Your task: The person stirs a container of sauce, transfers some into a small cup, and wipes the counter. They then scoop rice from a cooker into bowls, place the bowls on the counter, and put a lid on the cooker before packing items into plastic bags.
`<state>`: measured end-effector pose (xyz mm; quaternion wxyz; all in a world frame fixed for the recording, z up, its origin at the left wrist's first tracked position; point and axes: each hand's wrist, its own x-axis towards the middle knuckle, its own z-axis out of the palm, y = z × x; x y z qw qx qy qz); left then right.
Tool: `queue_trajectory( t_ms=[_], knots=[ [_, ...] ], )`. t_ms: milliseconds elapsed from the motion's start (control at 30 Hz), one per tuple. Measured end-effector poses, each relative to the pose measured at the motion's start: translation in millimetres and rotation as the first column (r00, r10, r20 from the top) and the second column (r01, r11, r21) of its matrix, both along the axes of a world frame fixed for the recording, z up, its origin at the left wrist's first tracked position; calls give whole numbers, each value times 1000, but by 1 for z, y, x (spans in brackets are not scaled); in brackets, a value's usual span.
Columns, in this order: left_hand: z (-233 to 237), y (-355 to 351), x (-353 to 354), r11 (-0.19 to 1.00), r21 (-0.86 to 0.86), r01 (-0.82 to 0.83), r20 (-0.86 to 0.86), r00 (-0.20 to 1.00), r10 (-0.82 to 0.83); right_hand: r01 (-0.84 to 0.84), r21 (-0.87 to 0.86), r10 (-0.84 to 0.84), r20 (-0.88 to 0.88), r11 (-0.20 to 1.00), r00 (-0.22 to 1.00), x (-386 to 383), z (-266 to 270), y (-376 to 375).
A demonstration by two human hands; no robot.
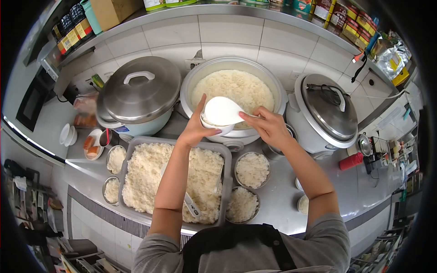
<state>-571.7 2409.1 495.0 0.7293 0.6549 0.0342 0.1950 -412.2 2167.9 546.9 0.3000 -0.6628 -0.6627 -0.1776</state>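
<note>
My left hand [196, 128] is wrapped round a small white bowl [217, 129] with some rice in it. In my right hand [269, 127] is a white rice paddle [223, 110], its broad head lying over the bowl's opening and hiding most of the inside. Both hands are above the front rim of a large open rice cooker [278, 98] filled with cooked rice [239, 84]. Nearer to me, under my left forearm, stands a grey tub [226, 182] full of rice, with a second white utensil [192, 205] lying on it.
Lidded rice cookers stand left [145, 93] and right [325, 109]. Metal bowls of rice [252, 169] flank the tub. A red bottle [351, 161] lies at the right, and a plate of orange food [93, 144] at the left. A loaded shelf [227, 10] runs overhead.
</note>
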Motion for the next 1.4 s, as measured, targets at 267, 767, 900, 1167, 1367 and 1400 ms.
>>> queue_trajectory(
  t_ms=[267, 767, 900, 1167, 1367, 1400],
  knots=[
    [2, -2, -4, 996, -85, 6, -80, 997, -12, -51, 170, 2, 279, 984, 960, -4, 1, 3],
    [8, -4, -8, 995, 93, -34, -19, 999, 36, -4, -66, 2, -42, 998, 999, -15, 9, -3],
    [17, -15, -10, 954, 263, -143, 52, 990, 133, -84, -108, 37, -379, 991, 925, -12, 15, -3],
    [4, -20, -11, 854, 399, -332, 144, 943, 300, -34, -244, -37, -278, 969, 960, -29, 14, 0],
    [-2, -26, -14, 714, 389, -582, 270, 813, 516, 23, -246, -136, -455, 969, 880, -47, 13, 3],
    [-2, -26, -14, 660, 416, -625, 275, 779, 564, -18, -255, -111, -482, 967, 869, -50, 7, 8]
  ],
)
